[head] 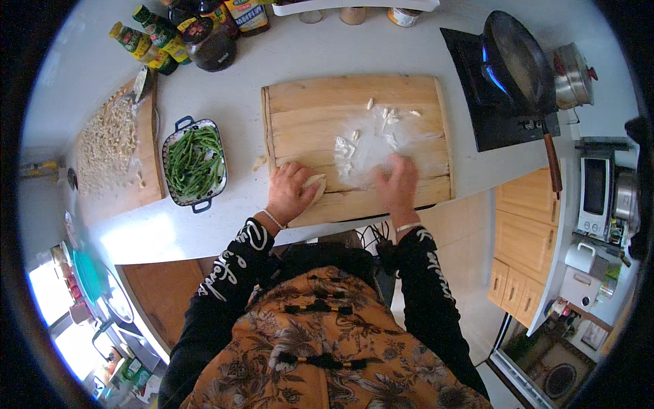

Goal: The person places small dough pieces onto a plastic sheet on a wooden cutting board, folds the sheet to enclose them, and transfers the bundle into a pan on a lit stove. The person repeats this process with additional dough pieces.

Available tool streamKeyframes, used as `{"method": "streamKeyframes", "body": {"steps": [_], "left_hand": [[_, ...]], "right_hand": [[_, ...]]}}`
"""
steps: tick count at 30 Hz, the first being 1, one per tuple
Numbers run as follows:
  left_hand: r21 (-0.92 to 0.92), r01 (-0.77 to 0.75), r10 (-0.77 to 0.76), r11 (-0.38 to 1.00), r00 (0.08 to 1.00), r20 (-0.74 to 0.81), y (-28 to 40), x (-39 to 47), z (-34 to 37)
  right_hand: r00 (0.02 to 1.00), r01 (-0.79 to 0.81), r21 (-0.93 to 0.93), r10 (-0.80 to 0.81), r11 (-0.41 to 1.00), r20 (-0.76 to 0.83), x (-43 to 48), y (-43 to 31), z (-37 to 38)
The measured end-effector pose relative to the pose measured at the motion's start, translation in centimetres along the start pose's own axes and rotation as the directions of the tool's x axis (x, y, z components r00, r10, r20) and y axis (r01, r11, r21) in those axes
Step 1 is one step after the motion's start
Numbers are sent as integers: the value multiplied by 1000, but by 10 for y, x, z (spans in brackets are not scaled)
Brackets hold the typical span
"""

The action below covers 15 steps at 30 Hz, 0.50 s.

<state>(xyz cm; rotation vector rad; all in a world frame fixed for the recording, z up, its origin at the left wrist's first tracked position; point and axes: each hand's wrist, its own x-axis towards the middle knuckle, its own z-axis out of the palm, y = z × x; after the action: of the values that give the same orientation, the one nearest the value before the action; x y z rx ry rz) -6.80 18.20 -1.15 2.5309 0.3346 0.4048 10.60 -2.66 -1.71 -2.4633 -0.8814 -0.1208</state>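
Observation:
A wooden board [306,117] dusted with white flour [363,148] lies before me on the counter. At its near left, my left hand [291,191] is closed around a pale lump of dough [316,188], part of which shows beside the thumb. My right hand [397,181] is over the near right part of the board, blurred, with fingers bent down by the flour; whether it holds anything cannot be told. Several small dough pieces [392,118] are scattered on the board's far half. A scrap of dough [259,163] rests on the counter just off the board's left edge.
Left stands a two-handled dish of green beans [194,163]; beyond it, small dough pieces [110,138] cover another wooden board [148,179]. Bottles [163,38] line the far left. At right, a wok [518,66] sits over a blue flame, its handle [552,163] pointing toward me, beside a steel pot [573,76].

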Motion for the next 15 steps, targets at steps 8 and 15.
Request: {"method": "streamKeyframes", "body": {"steps": [8, 15], "left_hand": [[-101, -56, 51, 993, 998, -45, -6, -2, 0], [-169, -95, 87, 981, 995, -54, -6, 3, 3]], "right_hand": [[976, -37, 342, -40, 939, 214, -8, -78, 10], [913, 65, 258, -163, 964, 375, -3, -112, 34]]}}
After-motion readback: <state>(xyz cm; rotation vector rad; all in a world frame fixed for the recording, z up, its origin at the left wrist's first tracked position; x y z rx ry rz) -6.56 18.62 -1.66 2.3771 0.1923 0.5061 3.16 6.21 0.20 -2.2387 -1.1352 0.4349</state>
